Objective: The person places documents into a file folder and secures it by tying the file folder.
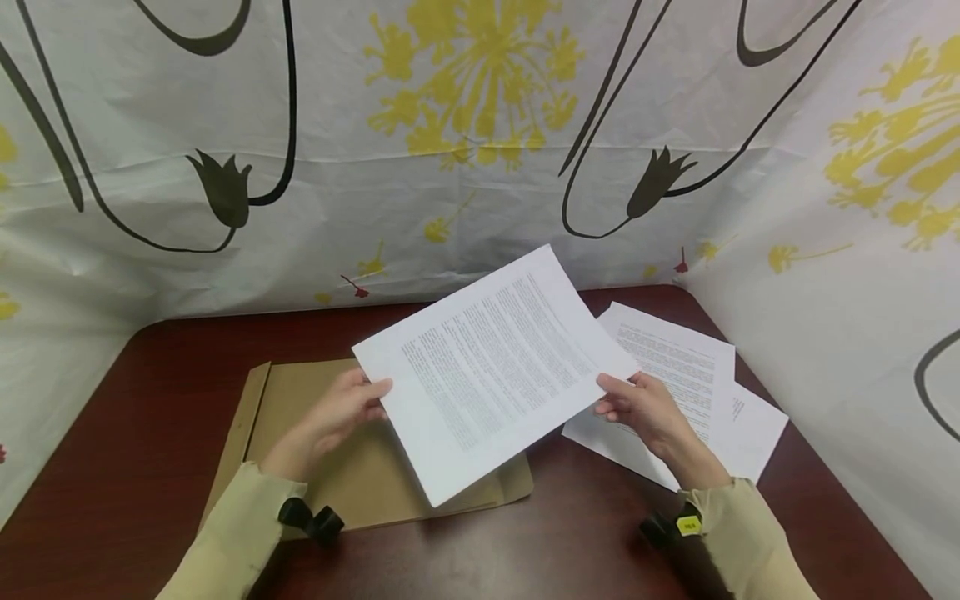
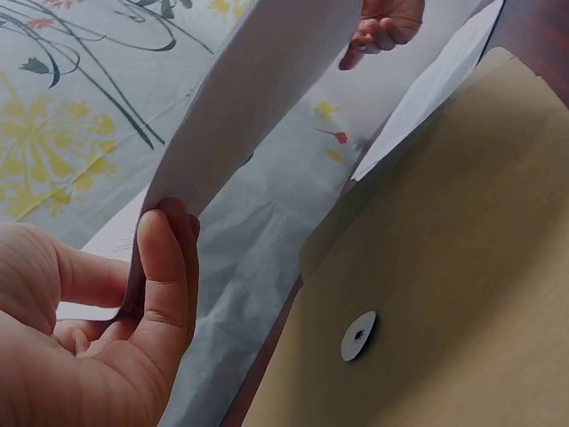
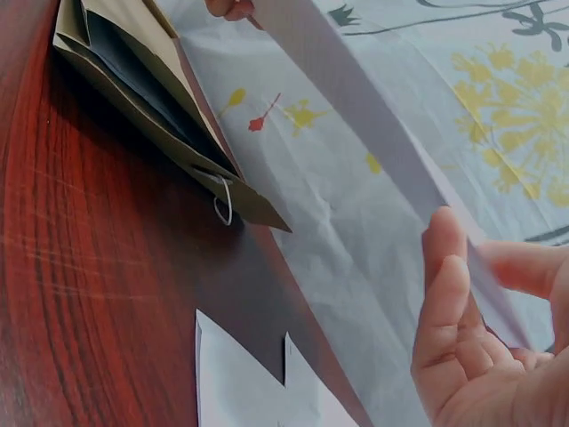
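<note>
A printed sheet of white paper (image 1: 487, 375), possibly several sheets together, is held tilted in the air between both hands. My left hand (image 1: 337, 415) pinches its left edge, thumb on the printed face and fingers behind. My right hand (image 1: 648, 417) pinches the lower right edge the same way. Below the paper lies a brown cardboard envelope (image 1: 330, 483), partly hidden by it. In the left wrist view a round white button (image 2: 358, 336) shows on the envelope; a loop of string (image 3: 222, 200) hangs at its edge in the right wrist view, where its mouth gapes.
More printed sheets (image 1: 675, 350) lie overlapping on the right side of the dark red-brown table (image 1: 570, 533). A white cloth (image 1: 480, 208) with yellow and dark flower prints hangs behind the table and along its sides.
</note>
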{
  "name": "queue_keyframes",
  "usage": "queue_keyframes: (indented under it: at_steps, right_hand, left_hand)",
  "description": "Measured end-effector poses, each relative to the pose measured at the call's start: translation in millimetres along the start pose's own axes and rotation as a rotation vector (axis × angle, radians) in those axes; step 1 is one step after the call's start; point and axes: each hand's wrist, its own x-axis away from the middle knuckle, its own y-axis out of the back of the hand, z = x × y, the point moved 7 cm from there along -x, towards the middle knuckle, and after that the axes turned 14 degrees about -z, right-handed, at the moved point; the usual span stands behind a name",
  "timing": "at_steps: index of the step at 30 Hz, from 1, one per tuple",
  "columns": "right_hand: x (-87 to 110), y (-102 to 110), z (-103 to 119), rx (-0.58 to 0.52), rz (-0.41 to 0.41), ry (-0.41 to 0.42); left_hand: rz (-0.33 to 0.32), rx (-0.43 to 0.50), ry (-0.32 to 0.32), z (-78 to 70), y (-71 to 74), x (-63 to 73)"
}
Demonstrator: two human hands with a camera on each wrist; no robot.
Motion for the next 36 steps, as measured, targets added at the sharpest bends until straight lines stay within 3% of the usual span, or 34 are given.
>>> queue_keyframes:
  at_steps: [5,11,18,24,27,30,33,36]
  right_hand:
    - [-1.2,13,-3,-0.003,-0.052,0.003]
    - [0.5,18,-11,0.111,-0.005,0.001]
    - [6.5,20,-16,0.124,0.020,-0.003]
    - [9.5,27,-20,0.073,-0.015,-0.006]
    - [10.0,37,-21,0.010,-0.036,-0.013]
    - [10.0,51,-21,-0.046,-0.053,-0.020]
    - [9.6,65,-21,-0.094,-0.064,-0.023]
    - [9.6,81,-21,-0.121,-0.089,-0.026]
  left_hand:
    - [0.003,-0.026,0.014,0.3,2.5,-3.6]
    - [0.004,-0.051,0.018,1.2,3.3,-6.6]
    - [-0.011,-0.025,0.031,3.5,1.1,-12.3]
    - [-0.052,-0.001,0.031,3.8,-4.9,-16.0]
    - [-0.057,0.062,0.052,3.5,-14.3,-16.4]
    - [-0.020,0.114,0.062,3.2,-27.8,-16.7]
    - [0.001,0.050,0.044,6.6,-39.8,-17.9]
    - [0.028,-0.127,-0.028,10.3,-50.9,-18.8]
